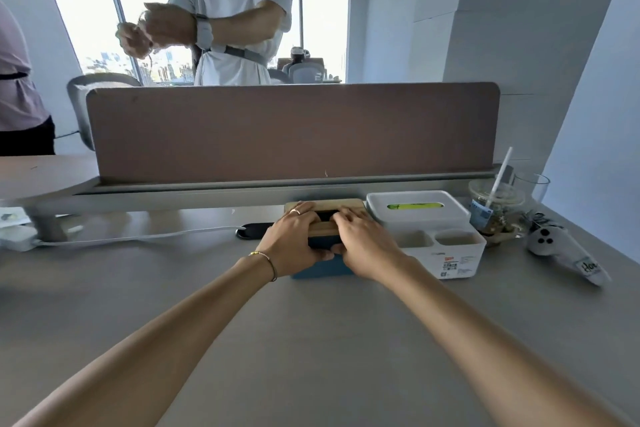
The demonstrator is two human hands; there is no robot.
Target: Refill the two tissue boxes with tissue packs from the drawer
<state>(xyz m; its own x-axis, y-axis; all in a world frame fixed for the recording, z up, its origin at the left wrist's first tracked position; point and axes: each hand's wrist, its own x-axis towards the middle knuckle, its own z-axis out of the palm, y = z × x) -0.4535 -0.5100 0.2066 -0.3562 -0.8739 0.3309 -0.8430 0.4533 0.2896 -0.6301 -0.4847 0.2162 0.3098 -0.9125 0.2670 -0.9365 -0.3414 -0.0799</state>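
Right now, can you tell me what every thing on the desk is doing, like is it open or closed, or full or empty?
Blue tissue box: wooden lid on, both hands gripping it.
Left hand: fingers on the lid, thumb on the box front.
Right hand: same grip.
White tissue box: lid on, something green in its slot.
Plastic cup: lidded, straw in, nearly empty.
Glass: upright, looks empty.

A grey desk (pixel 173 305) carries a blue tissue box (pixel 323 269) with a wooden lid, a white organiser box (pixel 446 255) just beside it, a plastic drink cup (pixel 497 208), a white cable (pixel 138 237), and what looks like a grey controller (pixel 554 243).
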